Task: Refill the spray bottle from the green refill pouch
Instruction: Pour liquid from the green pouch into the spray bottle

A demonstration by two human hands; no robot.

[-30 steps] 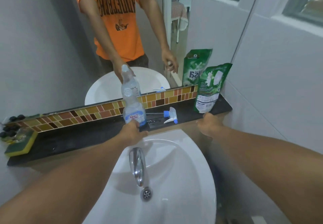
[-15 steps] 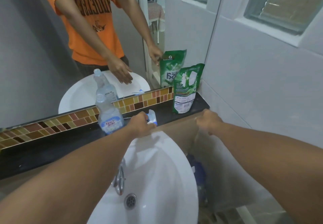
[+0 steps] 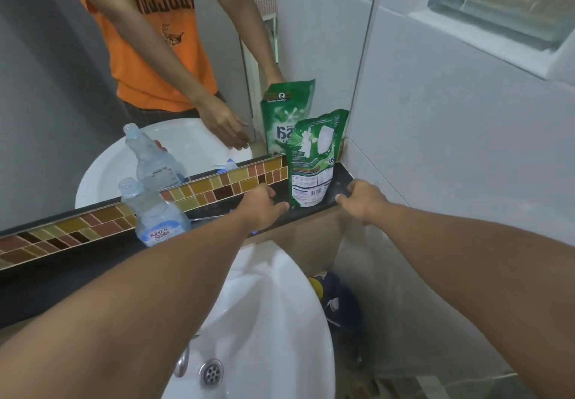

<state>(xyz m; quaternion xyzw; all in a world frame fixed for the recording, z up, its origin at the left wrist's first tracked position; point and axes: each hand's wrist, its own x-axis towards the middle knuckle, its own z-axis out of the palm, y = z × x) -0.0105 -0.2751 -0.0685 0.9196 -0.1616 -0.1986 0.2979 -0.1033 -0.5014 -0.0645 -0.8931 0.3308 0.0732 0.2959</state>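
Observation:
A clear plastic spray bottle (image 3: 155,212) with a blue-and-white label stands upright and uncapped on the black ledge (image 3: 340,180). Its spray head lies on the ledge, mostly hidden under my left wrist; only its thin tube (image 3: 205,218) shows. The green refill pouch (image 3: 314,162) stands upright at the ledge's right end, leaning against the mirror. My left hand (image 3: 261,205) hovers just left of the pouch's base with fingers apart and nothing in it. My right hand (image 3: 362,201) is at the pouch's right side, fingers loosely curled toward it, holding nothing.
A white basin (image 3: 280,321) with a tap (image 3: 183,364) and a drain (image 3: 211,373) lies below the ledge. The mirror (image 3: 62,87) rises behind a tile strip (image 3: 217,187). A white tiled wall (image 3: 451,149) closes the right side. Blue items (image 3: 336,299) sit on the floor beside the basin.
My left hand let go of the bottle and moved right, past the spray head, to the pouch's left side. My right hand rose to the pouch's right. The view swung right.

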